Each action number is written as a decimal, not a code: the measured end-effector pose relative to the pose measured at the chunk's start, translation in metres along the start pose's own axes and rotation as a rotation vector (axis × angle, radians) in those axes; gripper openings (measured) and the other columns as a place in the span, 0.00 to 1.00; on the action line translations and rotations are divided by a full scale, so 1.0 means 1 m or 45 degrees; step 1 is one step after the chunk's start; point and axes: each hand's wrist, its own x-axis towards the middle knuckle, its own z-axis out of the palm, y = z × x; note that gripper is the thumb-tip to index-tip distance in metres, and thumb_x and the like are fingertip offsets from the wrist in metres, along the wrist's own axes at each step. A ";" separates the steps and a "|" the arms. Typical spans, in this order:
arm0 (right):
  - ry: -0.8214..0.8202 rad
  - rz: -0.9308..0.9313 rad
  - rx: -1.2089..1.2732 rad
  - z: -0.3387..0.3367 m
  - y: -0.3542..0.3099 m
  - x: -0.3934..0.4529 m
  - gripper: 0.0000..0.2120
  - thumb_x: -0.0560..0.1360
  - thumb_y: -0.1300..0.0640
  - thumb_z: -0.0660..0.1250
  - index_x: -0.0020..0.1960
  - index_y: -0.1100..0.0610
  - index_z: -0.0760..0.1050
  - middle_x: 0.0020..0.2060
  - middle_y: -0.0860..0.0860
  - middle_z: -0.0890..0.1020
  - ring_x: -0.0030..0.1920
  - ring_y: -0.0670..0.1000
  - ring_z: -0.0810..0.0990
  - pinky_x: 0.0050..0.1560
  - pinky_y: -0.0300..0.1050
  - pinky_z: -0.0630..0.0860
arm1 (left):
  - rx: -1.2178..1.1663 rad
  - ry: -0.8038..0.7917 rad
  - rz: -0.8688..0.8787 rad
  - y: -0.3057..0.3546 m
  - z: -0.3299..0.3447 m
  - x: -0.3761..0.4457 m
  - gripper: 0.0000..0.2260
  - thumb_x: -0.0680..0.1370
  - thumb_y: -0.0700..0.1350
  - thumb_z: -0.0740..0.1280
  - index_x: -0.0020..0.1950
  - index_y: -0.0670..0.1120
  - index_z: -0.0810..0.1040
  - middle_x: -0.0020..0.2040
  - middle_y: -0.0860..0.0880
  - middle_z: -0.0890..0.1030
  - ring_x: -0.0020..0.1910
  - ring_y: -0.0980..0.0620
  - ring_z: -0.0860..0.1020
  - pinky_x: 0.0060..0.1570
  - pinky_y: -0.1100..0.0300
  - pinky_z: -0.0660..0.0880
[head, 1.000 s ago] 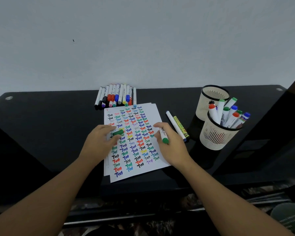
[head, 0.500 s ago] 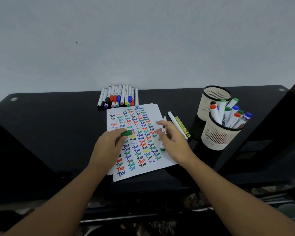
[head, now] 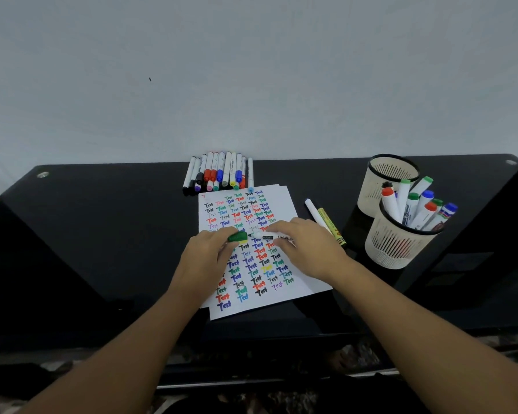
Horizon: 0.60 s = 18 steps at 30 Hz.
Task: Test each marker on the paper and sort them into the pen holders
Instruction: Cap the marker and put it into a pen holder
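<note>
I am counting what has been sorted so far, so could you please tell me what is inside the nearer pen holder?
The nearer pen holder holds several capped markers standing tilted, with red, green and blue caps. Their lower ends are hidden by its wall, so an exact count is unclear.

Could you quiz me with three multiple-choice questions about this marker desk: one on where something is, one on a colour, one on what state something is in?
1. Where does the row of loose markers lie?
A. beyond the paper's far edge
B. inside the far holder
C. under the paper

2. What colour is the cap that the left hand pinches?
A. red
B. green
C. yellow

3. What state is the marker in the right hand in?
A. capped
B. uncapped, tip towards the cap
C. standing in the near holder

Answers: 1 A, they lie by the wall behind the paper. 2 B, it is plainly green. 3 B, the cap is apart from its bare tip.
</note>
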 end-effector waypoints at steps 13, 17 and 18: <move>0.031 -0.057 0.051 0.004 0.006 0.003 0.16 0.85 0.47 0.61 0.72 0.41 0.73 0.56 0.47 0.80 0.57 0.51 0.77 0.59 0.54 0.76 | 0.003 0.009 0.010 -0.002 0.001 0.000 0.15 0.83 0.53 0.64 0.70 0.55 0.76 0.58 0.52 0.81 0.55 0.53 0.75 0.54 0.57 0.74; 0.021 -0.082 0.055 0.007 0.005 0.004 0.16 0.85 0.47 0.61 0.73 0.40 0.73 0.56 0.46 0.80 0.58 0.50 0.77 0.61 0.54 0.74 | 0.009 0.010 0.047 0.001 -0.001 -0.001 0.15 0.83 0.52 0.65 0.69 0.54 0.76 0.58 0.51 0.81 0.55 0.53 0.75 0.53 0.58 0.73; 0.020 -0.098 0.060 0.007 0.004 0.004 0.16 0.85 0.47 0.61 0.72 0.40 0.73 0.57 0.46 0.80 0.58 0.50 0.77 0.61 0.54 0.73 | 0.003 0.009 0.076 0.003 -0.002 -0.003 0.14 0.83 0.51 0.65 0.69 0.53 0.77 0.56 0.50 0.81 0.53 0.54 0.75 0.52 0.58 0.72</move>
